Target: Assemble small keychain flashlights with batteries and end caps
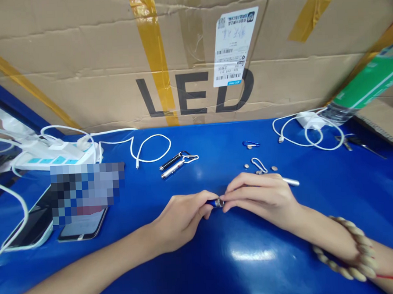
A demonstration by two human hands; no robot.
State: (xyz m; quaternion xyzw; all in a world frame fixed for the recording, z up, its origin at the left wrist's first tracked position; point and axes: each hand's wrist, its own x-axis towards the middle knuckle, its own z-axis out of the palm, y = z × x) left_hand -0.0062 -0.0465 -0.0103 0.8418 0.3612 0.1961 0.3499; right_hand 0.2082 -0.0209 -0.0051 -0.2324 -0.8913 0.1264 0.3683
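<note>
My left hand (pixel 187 215) is closed round a small blue mini flashlight (pixel 215 203), most of it hidden in the fingers. At the flashlight's silver end, the fingertips of my right hand (pixel 261 198) are pinched; whether they also hold a tiny part I cannot make out. Just behind my right hand lie a silver tube (pixel 291 182), a white carabiner clip (pixel 259 164) and several button cells (pixel 274 168). Further back is a blue carabiner clip (pixel 251 143) with a small round piece beside it. A black penlight (pixel 171 161) and a silver penlight (pixel 172 169) lie left of these.
Two phones (pixel 80 230) lie at the left, partly blurred out, near a white power strip (pixel 52 161) with cables. A large cardboard box (pixel 107 81) stands along the back. At the right are a charger (pixel 310 120) with its cable, a green-labelled bottle (pixel 367 81) and scissors (pixel 361 142).
</note>
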